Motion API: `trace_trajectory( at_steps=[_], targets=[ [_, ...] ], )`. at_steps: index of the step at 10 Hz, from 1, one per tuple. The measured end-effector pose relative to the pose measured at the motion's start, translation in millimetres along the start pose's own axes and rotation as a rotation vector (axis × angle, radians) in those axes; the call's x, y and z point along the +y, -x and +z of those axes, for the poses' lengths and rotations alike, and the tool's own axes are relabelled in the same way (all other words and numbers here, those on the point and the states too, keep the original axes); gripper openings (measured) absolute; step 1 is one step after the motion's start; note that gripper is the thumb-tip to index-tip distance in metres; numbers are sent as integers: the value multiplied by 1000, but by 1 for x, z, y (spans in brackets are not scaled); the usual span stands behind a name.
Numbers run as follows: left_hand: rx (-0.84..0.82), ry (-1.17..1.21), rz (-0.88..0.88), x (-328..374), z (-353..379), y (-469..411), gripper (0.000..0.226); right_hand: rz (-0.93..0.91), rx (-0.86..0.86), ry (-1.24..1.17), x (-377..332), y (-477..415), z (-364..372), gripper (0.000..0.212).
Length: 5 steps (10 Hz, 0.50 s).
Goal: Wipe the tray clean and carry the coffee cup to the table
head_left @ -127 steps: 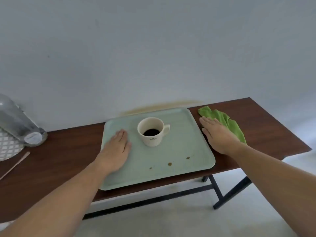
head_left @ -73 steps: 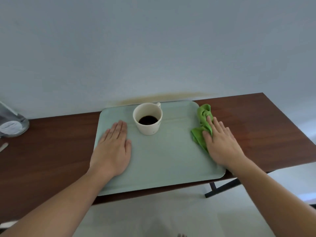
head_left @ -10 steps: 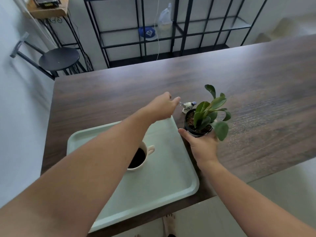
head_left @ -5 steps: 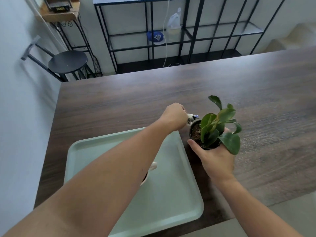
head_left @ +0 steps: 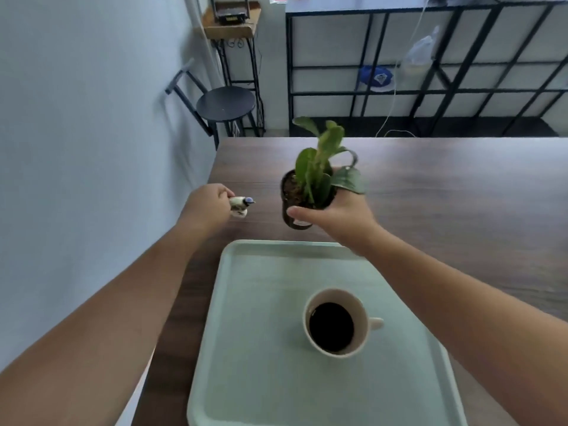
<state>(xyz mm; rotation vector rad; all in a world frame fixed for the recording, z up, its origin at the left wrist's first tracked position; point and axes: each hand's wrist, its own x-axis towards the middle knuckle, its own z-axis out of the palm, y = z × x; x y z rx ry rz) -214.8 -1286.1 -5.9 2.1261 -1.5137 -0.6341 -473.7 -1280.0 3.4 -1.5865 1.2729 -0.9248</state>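
A pale green tray [head_left: 261, 348] lies on the dark wooden table [head_left: 445, 186] at its near left corner. On the tray stands a cream coffee cup [head_left: 336, 322] with dark coffee, its handle pointing right. Beyond the tray, my left hand [head_left: 207, 209] pinches a small white figurine with a blue tip [head_left: 241, 204] just above the tabletop. My right hand [head_left: 338, 215] grips a black pot with a green leafy plant [head_left: 310, 179], lifted above the table past the tray's far edge. No cloth is in view.
A white wall runs along the left side of the table. Behind the table stand a black round stool [head_left: 226, 104], a small wooden side stand [head_left: 232, 26] and a black metal shelf unit [head_left: 430, 72] holding a blue item and a plastic bag.
The view swung so the tray now lies straight before me. My left hand carried the figurine to the left. My right hand lifted the plant pot up and away from the tray's side.
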Motion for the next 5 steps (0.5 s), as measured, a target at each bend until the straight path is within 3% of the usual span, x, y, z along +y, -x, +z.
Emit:
trace_trajectory(
  at_steps=[2, 4, 5],
  targets=[
    [0, 34, -36, -29, 5, -5, 33, 61, -184, 33, 11, -41, 50, 75],
    [-9, 57, -12, -36, 7, -1, 25, 77, -264, 144, 11, -37, 50, 82],
    [15, 61, -41, -40, 5, 7, 57, 276, -308, 204, 10, -13, 25, 130]
  ],
)
